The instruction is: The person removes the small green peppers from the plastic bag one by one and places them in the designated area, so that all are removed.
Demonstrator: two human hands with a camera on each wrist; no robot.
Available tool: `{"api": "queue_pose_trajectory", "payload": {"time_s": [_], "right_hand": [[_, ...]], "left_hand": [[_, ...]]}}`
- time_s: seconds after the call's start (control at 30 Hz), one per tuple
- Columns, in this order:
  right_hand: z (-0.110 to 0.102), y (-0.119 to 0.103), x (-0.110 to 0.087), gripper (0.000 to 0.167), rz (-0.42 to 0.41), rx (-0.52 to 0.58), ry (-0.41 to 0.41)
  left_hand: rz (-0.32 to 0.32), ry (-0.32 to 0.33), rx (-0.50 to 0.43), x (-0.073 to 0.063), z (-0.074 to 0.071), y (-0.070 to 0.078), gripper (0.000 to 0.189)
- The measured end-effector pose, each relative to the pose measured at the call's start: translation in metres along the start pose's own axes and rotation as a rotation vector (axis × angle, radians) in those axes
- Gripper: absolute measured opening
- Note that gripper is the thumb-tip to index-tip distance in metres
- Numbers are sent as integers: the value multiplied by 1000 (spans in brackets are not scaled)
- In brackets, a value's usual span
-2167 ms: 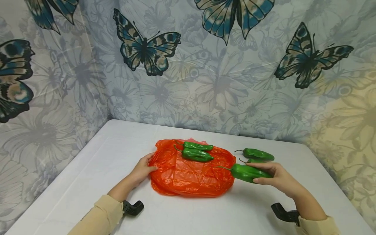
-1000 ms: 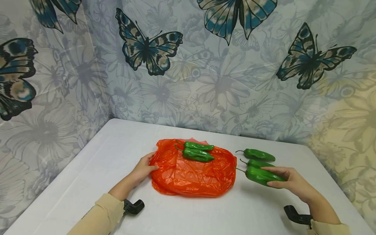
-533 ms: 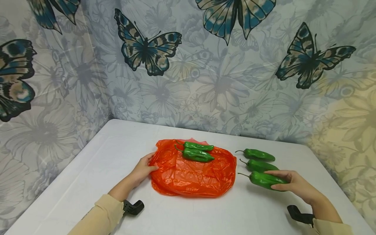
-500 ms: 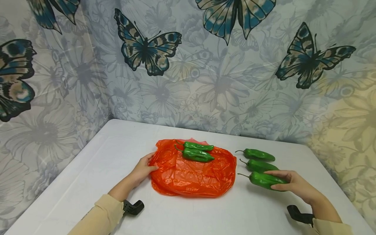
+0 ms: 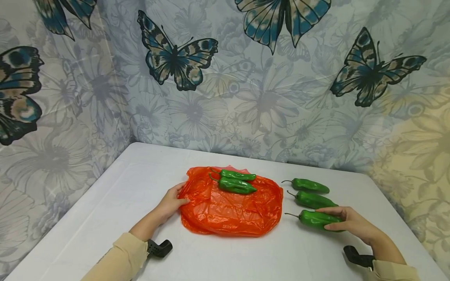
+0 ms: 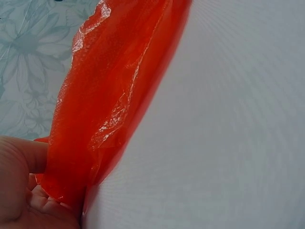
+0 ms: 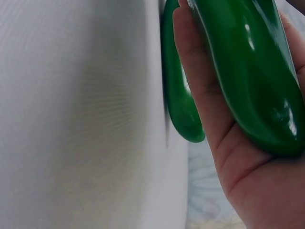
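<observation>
My left hand pinches the left edge of a crinkled red plastic bag, thumb on top; the left wrist view shows the bag's film between thumb and fingers. Two green peppers lie on the bag near its far edge. On the right, my right hand grips a glossy green pepper by its blunt end, the stem pointing left. In the right wrist view this pepper lies along the palm, close over the table.
Two more green peppers, a far one and a nearer one, lie side by side just beyond the held pepper. The white table meets a butterfly-print cloth at its back edge.
My right hand has carried its pepper rightward from the bag's edge, then toward me and lower, to the near side of the two loose peppers. The left hand and bag have stayed put.
</observation>
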State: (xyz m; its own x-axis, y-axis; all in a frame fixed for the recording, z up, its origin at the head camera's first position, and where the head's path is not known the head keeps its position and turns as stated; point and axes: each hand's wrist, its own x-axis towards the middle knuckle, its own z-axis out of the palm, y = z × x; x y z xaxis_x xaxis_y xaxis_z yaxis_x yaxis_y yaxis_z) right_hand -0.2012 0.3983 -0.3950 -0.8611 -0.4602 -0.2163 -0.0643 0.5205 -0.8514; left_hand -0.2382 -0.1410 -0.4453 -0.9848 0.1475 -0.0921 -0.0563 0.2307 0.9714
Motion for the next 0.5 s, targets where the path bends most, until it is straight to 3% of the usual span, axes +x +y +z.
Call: {"api": "queue_pose_trajectory", "payload": {"time_s": [0.5], "right_hand": [[2, 7, 3, 46, -55, 37, -38]], "left_hand": [[8, 8, 7, -1, 1, 0, 63]]}}
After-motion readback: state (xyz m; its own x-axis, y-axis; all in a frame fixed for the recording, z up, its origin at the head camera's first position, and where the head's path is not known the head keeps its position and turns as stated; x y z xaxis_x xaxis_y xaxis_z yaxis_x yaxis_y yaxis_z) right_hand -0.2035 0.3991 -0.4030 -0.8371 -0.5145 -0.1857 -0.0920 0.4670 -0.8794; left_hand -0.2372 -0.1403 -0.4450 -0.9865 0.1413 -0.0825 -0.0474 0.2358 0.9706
